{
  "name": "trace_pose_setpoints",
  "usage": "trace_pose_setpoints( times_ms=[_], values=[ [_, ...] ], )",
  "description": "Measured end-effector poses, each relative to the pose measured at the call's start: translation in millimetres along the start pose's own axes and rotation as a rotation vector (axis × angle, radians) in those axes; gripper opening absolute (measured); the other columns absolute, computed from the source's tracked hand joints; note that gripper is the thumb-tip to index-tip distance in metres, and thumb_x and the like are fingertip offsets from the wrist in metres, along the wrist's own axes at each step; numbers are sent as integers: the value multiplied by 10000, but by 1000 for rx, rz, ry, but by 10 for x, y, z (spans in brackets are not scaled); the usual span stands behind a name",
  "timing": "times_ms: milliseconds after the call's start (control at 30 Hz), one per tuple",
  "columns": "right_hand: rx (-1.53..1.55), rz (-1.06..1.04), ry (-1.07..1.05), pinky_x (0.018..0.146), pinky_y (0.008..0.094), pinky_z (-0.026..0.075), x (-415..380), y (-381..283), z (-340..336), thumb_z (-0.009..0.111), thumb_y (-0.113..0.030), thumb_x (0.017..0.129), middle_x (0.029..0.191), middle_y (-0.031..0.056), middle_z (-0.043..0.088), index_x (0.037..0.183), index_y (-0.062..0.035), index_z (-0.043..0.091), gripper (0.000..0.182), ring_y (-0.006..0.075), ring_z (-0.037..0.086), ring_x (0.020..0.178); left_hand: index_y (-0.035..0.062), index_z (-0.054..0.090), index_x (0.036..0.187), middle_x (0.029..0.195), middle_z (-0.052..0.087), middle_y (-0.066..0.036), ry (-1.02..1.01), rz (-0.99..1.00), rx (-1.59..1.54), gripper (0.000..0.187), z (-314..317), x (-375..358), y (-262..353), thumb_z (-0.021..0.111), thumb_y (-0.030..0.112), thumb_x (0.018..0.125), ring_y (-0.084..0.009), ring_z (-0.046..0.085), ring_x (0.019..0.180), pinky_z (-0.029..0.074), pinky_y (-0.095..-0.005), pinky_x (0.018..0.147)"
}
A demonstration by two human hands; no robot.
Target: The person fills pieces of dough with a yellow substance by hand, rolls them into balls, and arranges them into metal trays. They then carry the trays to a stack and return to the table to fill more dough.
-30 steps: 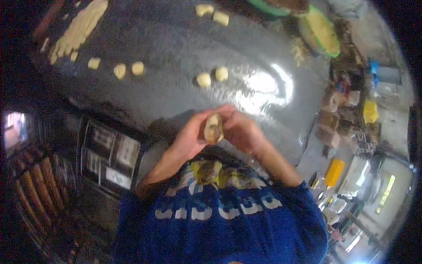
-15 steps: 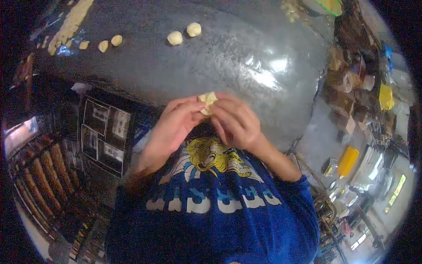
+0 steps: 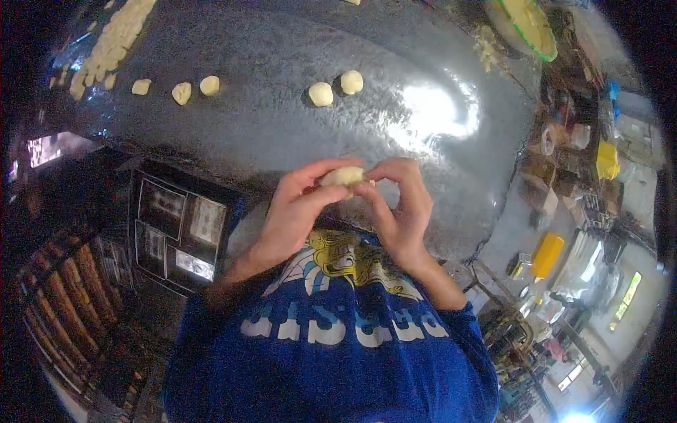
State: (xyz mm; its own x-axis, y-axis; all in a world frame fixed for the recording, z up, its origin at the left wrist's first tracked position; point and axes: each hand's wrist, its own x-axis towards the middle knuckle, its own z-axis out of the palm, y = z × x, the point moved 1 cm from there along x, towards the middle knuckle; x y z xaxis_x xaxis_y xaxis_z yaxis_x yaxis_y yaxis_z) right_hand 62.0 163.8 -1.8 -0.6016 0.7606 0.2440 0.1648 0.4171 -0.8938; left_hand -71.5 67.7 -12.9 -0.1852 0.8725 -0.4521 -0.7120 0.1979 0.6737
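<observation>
A small piece of pale dough (image 3: 343, 176) is held between both hands just above the table's near edge. My left hand (image 3: 300, 204) wraps its fingers and thumb around the dough from the left. From the right, my right hand (image 3: 403, 204) pinches the dough's end between thumb and fingertips. Farther out on the dark table (image 3: 247, 127) lie two round dough balls, one (image 3: 321, 94) beside the other (image 3: 351, 82). To their left rest several smaller dough pieces (image 3: 181, 93) in a loose row.
Many dough pieces (image 3: 113, 42) are heaped at the table's far left. A green-rimmed round container (image 3: 532, 32) sits at the far right corner. Below the table's left edge stands a dark panelled cabinet (image 3: 176, 225). On the right are boxes and a yellow object (image 3: 548, 255).
My right hand has shifted from covering the dough to pinching its right end, fingers more arched. The dough shows more between the hands. The view has shifted, so the table pieces appear lower and farther right.
</observation>
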Motion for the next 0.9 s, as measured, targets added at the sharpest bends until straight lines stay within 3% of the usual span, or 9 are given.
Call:
trace_pose_setpoints(
  times_ms=[100,167,267,367,433,500,633,700,900],
  values=[
    [-119,-53,-108,741,399,477,38,-36,-27,728,-40,745,895,115,617,921,-5,621,209,284,592,843,-28,560,1174,1048,639,-100,19,-107,366,343,-70,1,33,576,29,837,-146,607,952,481,-260,835],
    [-198,-468,-107,734,397,503,46,-90,-76,745,-49,688,926,116,642,914,-5,646,250,278,613,858,-26,576,1151,1042,640,-101,-15,-170,491,319,-29,-15,-23,569,38,838,-145,605,953,476,-257,837],
    [-314,-760,-101,737,380,533,-173,79,-219,714,-65,645,978,115,649,944,3,664,311,269,622,882,-25,599,1106,1033,644,-104,-27,57,334,270,136,-48,-187,557,38,847,-144,607,948,478,-255,825],
    [-303,-912,-133,748,358,548,-268,238,-432,650,-86,650,996,123,648,989,25,660,357,267,622,906,-26,592,1116,1021,647,-104,81,37,167,278,365,-101,-291,547,27,847,-149,612,943,480,-249,821],
    [-295,-993,-168,745,357,550,-377,298,-600,637,-91,664,994,121,647,985,26,659,343,263,620,905,-33,584,1121,1015,647,-111,-114,-84,-170,286,484,-165,-350,531,10,843,-165,615,955,483,-262,843],
    [-243,-1040,-217,749,367,535,-465,264,-781,644,-113,651,990,110,648,965,12,670,338,262,612,896,-36,587,1113,1015,647,-108,-59,-55,-26,263,654,-231,-522,529,-5,858,-152,613,946,486,-259,842],
    [-124,-765,-187,763,367,509,-607,131,-966,674,-87,700,975,112,646,945,4,674,261,276,603,878,-41,581,1113,1032,635,-108,57,113,95,239,854,-398,-814,532,-21,880,-150,599,981,478,-275,883],
    [92,-155,5,778,352,485,-685,102,-958,696,-60,753,964,120,645,944,-12,676,198,278,600,866,-42,568,1139,1039,627,-104,48,156,55,264,912,-442,-888,540,-22,877,-150,594,997,475,-279,893],
    [238,32,-90,749,349,490,-790,156,-846,716,-60,768,911,121,635,930,-38,668,171,261,606,849,-43,545,1159,1039,614,-94,131,204,-29,303,898,-441,-847,575,-23,858,-141,591,993,475,-277,890]
  ],
)
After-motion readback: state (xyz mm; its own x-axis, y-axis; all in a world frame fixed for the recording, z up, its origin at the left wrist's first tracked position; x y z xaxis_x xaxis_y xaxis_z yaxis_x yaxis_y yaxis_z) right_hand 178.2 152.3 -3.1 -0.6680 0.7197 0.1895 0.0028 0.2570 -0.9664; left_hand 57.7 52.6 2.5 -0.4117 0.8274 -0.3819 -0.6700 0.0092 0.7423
